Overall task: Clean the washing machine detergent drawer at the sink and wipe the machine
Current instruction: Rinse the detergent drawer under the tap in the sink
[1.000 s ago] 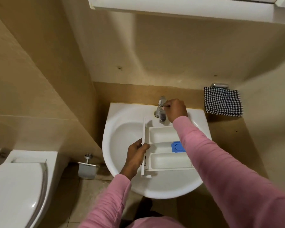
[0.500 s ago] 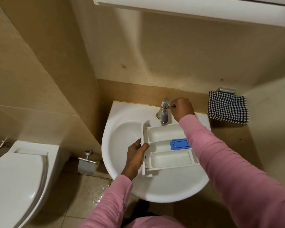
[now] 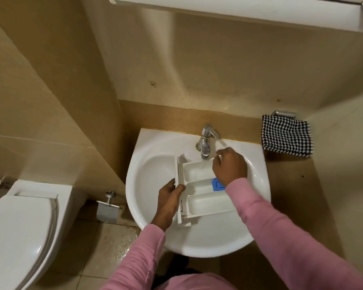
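- Counts: one detergent drawer (image 3: 208, 203) with three compartments and one blue insert (image 3: 217, 184); one sink (image 3: 151, 181); one tap (image 3: 205, 141); two hands; one checked cloth (image 3: 286, 139); one toilet (image 3: 19, 227); one paper holder (image 3: 108, 210).
- Drawer sits over the basin, open side up, inside the rim.
- Water (image 3: 203, 165) runs from the tap into the far compartment.
- Left hand (image 3: 169, 197) grips the drawer's front panel, with the thumb over its edge.
- Right hand (image 3: 228, 166) hangs over the far compartment's right part with its fingers curled. Whether it grips anything cannot be told.
- Bare basin lies to the left of the front panel and on the near side of the drawer.
- Right sleeve hides the drawer's right end.
- Cloth hangs to the right of the sink, apart from it.
- Toilet and paper holder stand to the left, below the basin.
- Drawer's long axis runs left to right, with the front panel at the left end and the blue insert in the middle compartment.
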